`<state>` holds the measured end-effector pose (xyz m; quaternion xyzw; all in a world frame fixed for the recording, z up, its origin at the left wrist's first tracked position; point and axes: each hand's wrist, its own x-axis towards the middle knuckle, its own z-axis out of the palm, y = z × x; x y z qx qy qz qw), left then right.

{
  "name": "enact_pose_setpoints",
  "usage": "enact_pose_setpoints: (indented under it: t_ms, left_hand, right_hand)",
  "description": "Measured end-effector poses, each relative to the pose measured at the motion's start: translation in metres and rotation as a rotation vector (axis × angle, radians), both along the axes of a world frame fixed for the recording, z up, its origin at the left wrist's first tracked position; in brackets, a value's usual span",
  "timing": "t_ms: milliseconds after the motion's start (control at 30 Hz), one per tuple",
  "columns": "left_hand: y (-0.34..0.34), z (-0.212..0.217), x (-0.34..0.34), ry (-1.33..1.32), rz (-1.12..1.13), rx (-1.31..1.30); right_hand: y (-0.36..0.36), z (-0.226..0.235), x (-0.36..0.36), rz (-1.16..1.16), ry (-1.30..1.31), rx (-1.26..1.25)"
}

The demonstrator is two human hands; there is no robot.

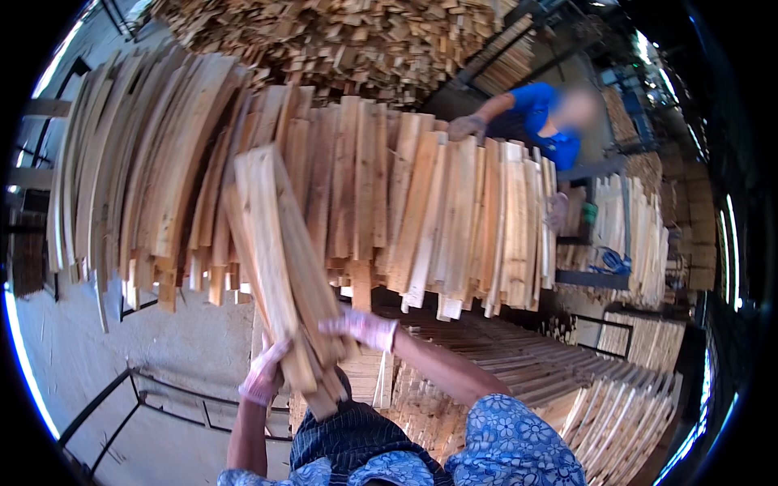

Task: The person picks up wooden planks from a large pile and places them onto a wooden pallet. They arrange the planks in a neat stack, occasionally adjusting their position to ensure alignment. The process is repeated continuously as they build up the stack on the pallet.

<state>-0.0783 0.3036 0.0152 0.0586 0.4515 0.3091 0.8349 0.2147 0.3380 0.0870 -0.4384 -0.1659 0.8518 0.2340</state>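
Between my two gloved hands is a bundle of several wooden boards [279,243], tilted, its far end over the long row of boards and its near end close to my apron. My left hand [265,373] grips the bundle's left side near the bottom. On the right side, my right hand [361,328] closes around the same boards; its fingertips are partly hidden behind the wood. Ahead lies a wide row of wooden boards [344,182], packed side by side, with uneven near ends.
A large heap of wood pieces [324,40] rises behind the row. At the far right, a co-worker in a blue shirt [539,113] rests a gloved hand on the boards. Stacked boards [616,417] stand at my right. A black metal frame [174,397] is at lower left.
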Motion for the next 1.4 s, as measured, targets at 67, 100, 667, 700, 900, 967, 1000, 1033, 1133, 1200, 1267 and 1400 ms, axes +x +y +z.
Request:
enact_pose_setpoints:
  t_ms: [67,100,667,700,900,967,1000,1033,1133,1200,1267,1400]
  left_hand:
    - [-0.012,0.020,0.012,-0.130,0.050,-0.139]
    - [-0.018,0.022,0.022,-0.140,0.065,-0.161]
    - [-0.085,0.106,0.141,0.054,-0.980,1.440]
    - [-0.099,0.125,0.162,-0.031,-1.048,1.333]
    - [-0.259,0.240,0.316,-0.290,-1.416,0.802]
    - [-0.322,0.251,0.351,-0.432,-1.460,0.749]
    - [-0.352,0.239,0.372,-0.524,-1.472,0.719]
    - [-0.386,0.234,0.389,-0.532,-1.515,0.713]
    - [-0.484,0.230,0.420,-0.368,-1.692,0.793]
    - [-0.535,0.249,0.424,-0.181,-1.768,0.948]
    - [-0.567,0.274,0.414,0.046,-1.818,1.221]
    - [-0.558,0.273,0.405,0.031,-1.839,1.268]
  right_hand:
    - [-0.050,0.009,0.006,-0.084,0.097,-0.012]
    - [-0.059,-0.007,0.001,-0.204,0.102,-0.007]
    - [-0.316,0.115,0.003,-1.080,-0.332,0.267]
    - [-0.340,0.141,0.005,-1.126,-0.365,0.262]
    - [-0.509,0.219,0.003,-1.608,-0.817,0.236]
    - [-0.559,0.231,0.004,-1.772,-0.851,0.249]
    - [-0.584,0.231,0.009,-1.832,-0.883,0.210]
    - [-0.612,0.230,0.014,-1.885,-0.898,0.221]
    - [-0.698,0.208,0.029,-1.984,-0.986,0.047]
    - [-0.742,0.185,0.029,-1.973,-1.181,-0.147]
    - [-0.789,0.158,0.027,-1.902,-1.504,-0.417]
    - [-0.830,0.130,0.008,-1.885,-1.489,-0.267]
